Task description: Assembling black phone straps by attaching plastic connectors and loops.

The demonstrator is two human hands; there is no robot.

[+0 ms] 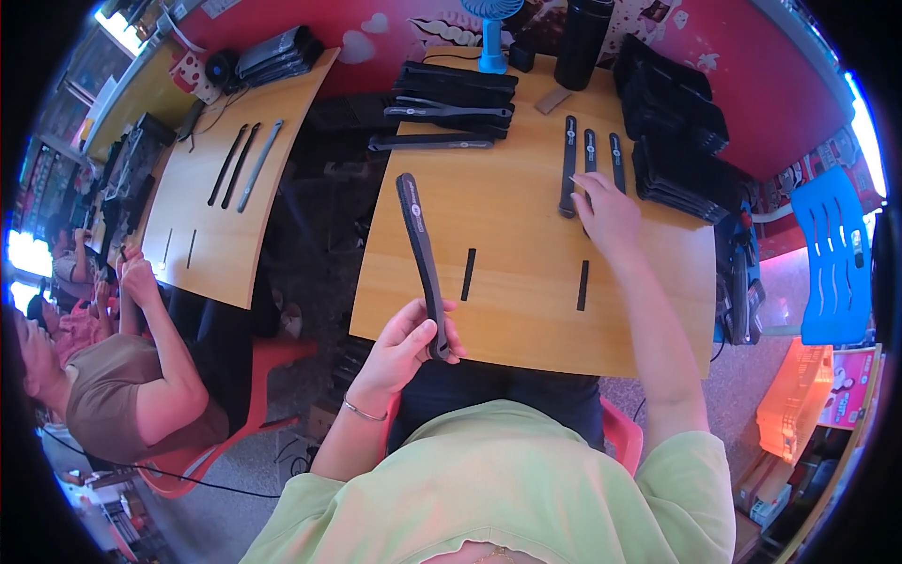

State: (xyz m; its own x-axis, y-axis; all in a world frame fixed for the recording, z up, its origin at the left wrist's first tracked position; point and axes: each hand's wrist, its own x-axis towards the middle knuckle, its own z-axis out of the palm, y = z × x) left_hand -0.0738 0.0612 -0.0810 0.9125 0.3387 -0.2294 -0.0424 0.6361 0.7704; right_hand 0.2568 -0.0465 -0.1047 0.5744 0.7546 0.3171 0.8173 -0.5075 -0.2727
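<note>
My left hand [411, 345] is closed round the lower end of a long, narrow dark strap [420, 230] with a grey face and a pale round mark. This strap stands up at a slant above the near left part of the table. Over at the right, my right hand [609, 214] reaches across the wooden table [526, 324]. Its fingers are apart, with the fingertips at the edge of a similar strap [569, 155]. Two more straps, a middle one [590, 148] and a right one [616, 158], lie beside it, their lower parts near or under my hand.
Stacked dark straps [456, 94] lie at the table's far left; black folded pieces [672, 122] are piled far right. A blue fan [491, 42], a black flask [583, 42] and a brown block [552, 101] stand behind. Two black strips mark the near tabletop. A co-worker [141, 376] sits at the left table.
</note>
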